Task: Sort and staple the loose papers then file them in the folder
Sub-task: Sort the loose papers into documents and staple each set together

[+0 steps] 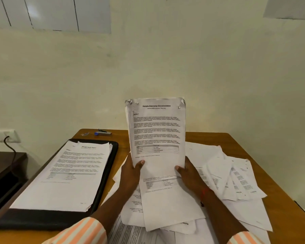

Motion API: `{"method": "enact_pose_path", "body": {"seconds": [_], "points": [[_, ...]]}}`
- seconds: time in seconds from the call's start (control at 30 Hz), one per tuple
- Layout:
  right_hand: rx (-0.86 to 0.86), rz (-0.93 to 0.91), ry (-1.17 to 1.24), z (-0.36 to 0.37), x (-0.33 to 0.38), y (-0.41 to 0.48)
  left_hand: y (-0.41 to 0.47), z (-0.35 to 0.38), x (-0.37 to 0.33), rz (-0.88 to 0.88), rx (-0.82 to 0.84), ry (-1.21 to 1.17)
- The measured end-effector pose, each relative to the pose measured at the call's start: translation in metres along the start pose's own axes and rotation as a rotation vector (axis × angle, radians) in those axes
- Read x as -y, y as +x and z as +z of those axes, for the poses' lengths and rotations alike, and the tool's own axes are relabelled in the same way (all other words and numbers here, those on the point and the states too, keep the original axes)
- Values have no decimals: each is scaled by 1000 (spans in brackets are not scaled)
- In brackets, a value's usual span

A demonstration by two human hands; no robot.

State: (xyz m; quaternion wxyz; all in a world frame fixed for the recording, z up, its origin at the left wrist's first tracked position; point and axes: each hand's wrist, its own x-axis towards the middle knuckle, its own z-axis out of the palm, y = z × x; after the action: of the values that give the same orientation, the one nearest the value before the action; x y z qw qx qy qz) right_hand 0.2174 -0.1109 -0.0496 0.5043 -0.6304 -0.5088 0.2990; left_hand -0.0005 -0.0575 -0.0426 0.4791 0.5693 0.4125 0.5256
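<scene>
I hold a thin bundle of printed sheets [156,131] upright in the middle of the desk, headed "Sample Internship Documentation", its top corners creased. My left hand [131,170] grips its lower left edge with the thumb on the front. My right hand [187,170] grips the lower right edge the same way. Under and around my hands lies a messy heap of loose papers [173,205]. To the left an open black folder [105,180] carries a neat stack of sheets [67,173]. A stapler [103,132] with a blue end lies at the desk's far edge.
The wooden desk [253,152] stands against a pale wall. A small metal item [85,134] lies beside the stapler. More crumpled sheets [236,178] spread toward the right edge. A dark side table [2,164] and a wall socket [0,135] with a cable are at the left.
</scene>
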Motion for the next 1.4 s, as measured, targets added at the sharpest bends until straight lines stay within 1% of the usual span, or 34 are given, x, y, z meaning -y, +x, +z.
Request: {"method": "enact_pose_path", "body": {"seconds": [0.17, 0.23, 0.3, 0.43, 0.53, 0.63, 0.7, 0.83, 1.03, 1.2, 1.23, 1.3, 1.33, 1.4], "points": [[-4, -10, -16, -9, 3, -3, 6, 2, 1, -43, -32, 7], [-4, 15, 74, -14, 7, -6, 9, -1, 0, -43, -48, -14], [53, 69, 217, -19, 11, -12, 10, -4, -4, -31, -49, -36], [133, 81, 290, -25, 15, -23, 4, -11, -10, -13, 5, -12], [108, 85, 308, -20, 21, -32, -4, -20, -12, -26, 20, -21], [81, 96, 343, -15, 27, -38, -16, -24, -12, -89, -9, -61], [79, 88, 345, -13, 29, -42, -24, -24, -11, -99, -22, -38], [87, 68, 306, -11, 32, -46, -36, -24, -15, -62, -35, 11], [85, 49, 287, -11, 37, -54, -40, -28, -21, -81, -18, 47], [90, 67, 330, -15, 36, -60, -23, -39, -32, -40, 54, 90], [102, 69, 321, -17, 36, -62, -13, -41, -43, -59, 52, 80], [160, 74, 306, -20, 39, -68, 14, -45, -68, -137, 59, -29], [195, 77, 300, -21, 40, -70, 26, -47, -81, -147, 54, -77], [238, 77, 289, -22, 41, -72, 42, -46, -101, -105, 17, -124]]}}
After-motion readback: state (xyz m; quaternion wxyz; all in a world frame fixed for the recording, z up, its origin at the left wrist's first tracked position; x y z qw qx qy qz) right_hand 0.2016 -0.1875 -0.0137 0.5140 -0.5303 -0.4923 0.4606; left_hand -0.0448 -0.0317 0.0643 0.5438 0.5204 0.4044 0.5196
